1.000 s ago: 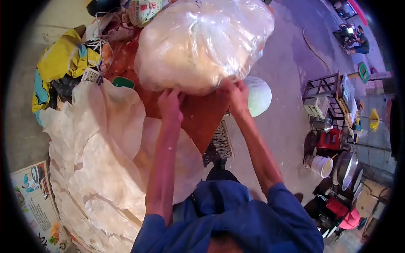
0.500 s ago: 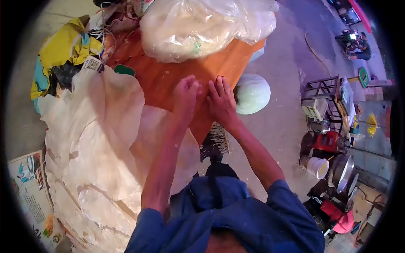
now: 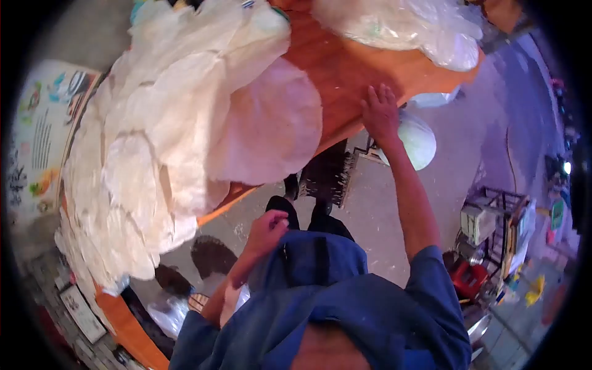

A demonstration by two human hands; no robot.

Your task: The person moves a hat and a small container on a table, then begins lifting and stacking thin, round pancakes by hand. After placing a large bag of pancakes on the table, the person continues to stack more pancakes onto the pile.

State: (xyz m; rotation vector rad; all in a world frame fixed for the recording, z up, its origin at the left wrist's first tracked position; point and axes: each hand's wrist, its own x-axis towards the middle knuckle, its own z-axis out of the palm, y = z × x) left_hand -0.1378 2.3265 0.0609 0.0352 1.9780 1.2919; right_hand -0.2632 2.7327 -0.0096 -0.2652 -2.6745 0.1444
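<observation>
My right hand (image 3: 380, 117) lies palm down on the orange-brown table (image 3: 345, 74) near its edge, fingers spread and holding nothing visible. My left hand (image 3: 267, 229) hangs off the table close to my body, its fingers curled; whether anything is inside them is too small to tell. Large thin pale round sheets (image 3: 179, 105) overlap in a heap over the left part of the table. One pinkish round sheet (image 3: 277, 123) lies at the right side of the heap, between my hands. A clear plastic bag with pale contents (image 3: 394, 24) rests at the far end of the table.
A pale green round object (image 3: 416, 140) is below the table edge, beside my right forearm. A dark rack (image 3: 493, 228) and a red machine (image 3: 470, 279) stand on the right. A printed poster (image 3: 46, 132) is at the left. Plastic bags (image 3: 172, 314) lie at the lower left.
My left hand has drawn back from over the table towards my body. My right hand stays on the table. The view has shifted, so the sheets and table sit differently in it.
</observation>
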